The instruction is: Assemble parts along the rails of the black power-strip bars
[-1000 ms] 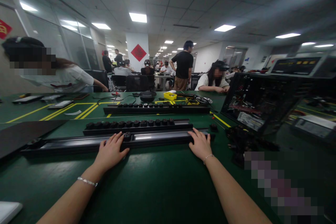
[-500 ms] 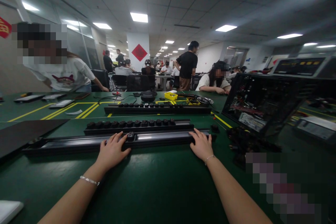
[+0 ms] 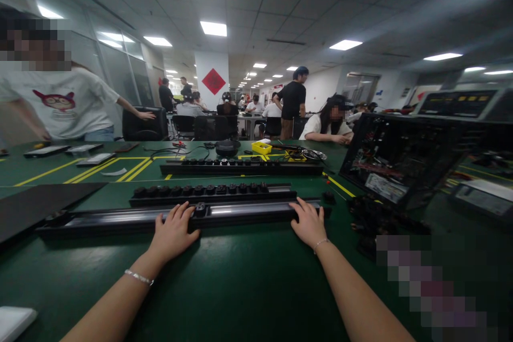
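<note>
A long black rail (image 3: 248,212) with a shiny metallic strip lies crosswise in front of me. My left hand (image 3: 173,230) rests on it left of the middle, fingers spread over the strip and thumb apart. Just right of those fingertips, a small black block (image 3: 200,209) sits on the rail. Near the rail's right end lies my right hand (image 3: 309,223), also with fingers apart and touching its top edge. Directly behind is a shorter black rail (image 3: 280,195) carrying a row of several black blocks (image 3: 210,190). A loose black block (image 3: 329,197) stands beside the right end.
Farther back lies another black rail (image 3: 256,169) with blocks. A yellow tray (image 3: 262,148) and cables stand behind it. On the right are an opened black computer case (image 3: 395,165) and a dark heap of parts (image 3: 385,222). A dark flat panel (image 3: 44,203) lies left. People are across the table.
My hands stay in place on the near rail. The person at the far left has straightened up and shifted left, one hand now over the chair back.
</note>
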The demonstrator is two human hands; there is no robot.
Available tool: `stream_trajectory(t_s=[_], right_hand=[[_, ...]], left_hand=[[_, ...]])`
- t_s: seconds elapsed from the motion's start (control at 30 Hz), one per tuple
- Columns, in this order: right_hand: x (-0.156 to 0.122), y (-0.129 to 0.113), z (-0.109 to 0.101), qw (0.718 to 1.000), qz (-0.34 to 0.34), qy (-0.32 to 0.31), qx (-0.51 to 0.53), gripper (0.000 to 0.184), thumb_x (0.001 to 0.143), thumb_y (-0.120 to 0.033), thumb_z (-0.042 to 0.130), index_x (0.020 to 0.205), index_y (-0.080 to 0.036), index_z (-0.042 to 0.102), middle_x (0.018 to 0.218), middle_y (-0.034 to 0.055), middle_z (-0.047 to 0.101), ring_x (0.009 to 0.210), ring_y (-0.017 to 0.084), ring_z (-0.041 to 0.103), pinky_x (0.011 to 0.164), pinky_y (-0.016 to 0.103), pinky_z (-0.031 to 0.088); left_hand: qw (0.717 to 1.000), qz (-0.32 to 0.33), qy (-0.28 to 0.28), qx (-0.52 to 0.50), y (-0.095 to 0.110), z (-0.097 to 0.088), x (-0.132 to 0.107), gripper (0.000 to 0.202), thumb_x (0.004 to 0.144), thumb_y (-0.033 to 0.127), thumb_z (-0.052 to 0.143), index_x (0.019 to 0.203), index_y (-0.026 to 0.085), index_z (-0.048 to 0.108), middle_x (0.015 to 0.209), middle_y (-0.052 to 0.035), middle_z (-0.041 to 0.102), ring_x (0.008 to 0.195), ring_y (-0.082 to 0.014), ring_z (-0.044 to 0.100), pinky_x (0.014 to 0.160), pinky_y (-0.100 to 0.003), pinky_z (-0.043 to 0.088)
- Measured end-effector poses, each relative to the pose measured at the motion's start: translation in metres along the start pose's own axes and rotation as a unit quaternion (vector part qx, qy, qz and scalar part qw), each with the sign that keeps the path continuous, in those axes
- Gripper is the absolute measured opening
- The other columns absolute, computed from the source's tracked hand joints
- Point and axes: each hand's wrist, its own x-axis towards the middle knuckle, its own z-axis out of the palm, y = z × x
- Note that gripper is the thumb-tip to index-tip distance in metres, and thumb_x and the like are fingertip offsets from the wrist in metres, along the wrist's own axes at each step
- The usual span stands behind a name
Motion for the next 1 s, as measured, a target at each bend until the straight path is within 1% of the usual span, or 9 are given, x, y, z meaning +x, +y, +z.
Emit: stream_trajectory(t_s=[0.2, 0.37, 0.53, 0.6, 0.67, 0.77, 1.0], right_hand=[[0.0002, -0.0010, -0.0025, 1.000, 0.002, -0.012, -0.010, 0.049, 0.076, -0.027, 0.041, 0.125, -0.031, 0.043, 0.141, 0.0007, 0.029, 0.127, 0.025, 0.024, 0.103, 0.056, 0.002], [0.0004, -0.0011, -0.0018, 1.000, 0.002, -0.007, -0.010, 0.049, 0.076, -0.027, 0.041, 0.124, -0.031, 0.043, 0.140, 0.0003, 0.030, 0.126, 0.024, 0.025, 0.103, 0.056, 0.002], [0.0013, -0.0018, -0.0014, 1.000, 0.007, -0.009, 0.001, 0.049, 0.075, -0.028, 0.043, 0.124, -0.031, 0.044, 0.140, 0.0008, 0.030, 0.126, 0.024, 0.025, 0.103, 0.057, 0.001], [0.0015, -0.0020, -0.0014, 1.000, 0.008, -0.009, 0.003, 0.049, 0.075, -0.027, 0.043, 0.123, -0.031, 0.044, 0.140, 0.0008, 0.030, 0.126, 0.024, 0.025, 0.103, 0.057, 0.001], [0.0015, -0.0019, -0.0010, 1.000, 0.007, -0.008, 0.003, 0.049, 0.075, -0.027, 0.043, 0.123, -0.031, 0.044, 0.140, 0.0007, 0.030, 0.126, 0.025, 0.025, 0.103, 0.057, 0.001], [0.0014, -0.0011, 0.0003, 1.000, 0.004, -0.005, -0.001, 0.049, 0.075, -0.026, 0.042, 0.123, -0.031, 0.044, 0.140, 0.0009, 0.031, 0.126, 0.025, 0.026, 0.102, 0.057, 0.001], [0.0007, -0.0003, 0.0021, 1.000, 0.002, 0.010, -0.012, 0.050, 0.074, -0.025, 0.042, 0.123, -0.030, 0.045, 0.139, 0.0008, 0.032, 0.125, 0.025, 0.026, 0.102, 0.057, 0.002]], left_hand=[[1.000, 0.002, -0.009, -0.005, -0.0004, 0.0000, 0.0019, 0.061, 0.072, 0.046, 0.044, 0.128, 0.025, 0.041, 0.142, -0.0093, 0.033, 0.129, -0.0327, 0.025, 0.098, -0.060, 0.013], [1.000, 0.005, -0.013, -0.006, -0.0018, 0.0008, 0.0027, 0.061, 0.072, 0.048, 0.045, 0.129, 0.028, 0.040, 0.141, -0.0102, 0.033, 0.129, -0.0338, 0.025, 0.096, -0.064, 0.013], [1.000, 0.009, -0.012, -0.009, -0.0021, 0.0009, 0.0026, 0.060, 0.072, 0.048, 0.044, 0.128, 0.027, 0.041, 0.142, -0.0098, 0.032, 0.130, -0.0336, 0.024, 0.096, -0.065, 0.013], [1.000, 0.025, -0.006, -0.014, -0.0001, 0.0014, 0.0025, 0.059, 0.074, 0.046, 0.043, 0.128, 0.025, 0.041, 0.142, -0.0091, 0.032, 0.131, -0.0310, 0.023, 0.099, -0.062, 0.011], [0.999, 0.049, -0.001, -0.023, 0.0024, 0.0022, 0.0026, 0.059, 0.075, 0.043, 0.041, 0.129, 0.021, 0.039, 0.141, -0.0088, 0.034, 0.131, -0.0275, 0.024, 0.103, -0.057, 0.010], [0.997, 0.063, 0.002, -0.035, 0.0049, 0.0035, 0.0033, 0.060, 0.075, 0.041, 0.041, 0.130, 0.018, 0.037, 0.139, -0.0095, 0.038, 0.129, -0.0253, 0.030, 0.104, -0.052, 0.014], [0.997, 0.059, 0.017, -0.035, 0.0045, 0.0038, 0.0033, 0.057, 0.075, 0.041, 0.041, 0.128, 0.020, 0.039, 0.138, -0.0081, 0.039, 0.127, -0.0243, 0.033, 0.103, -0.049, 0.019]])
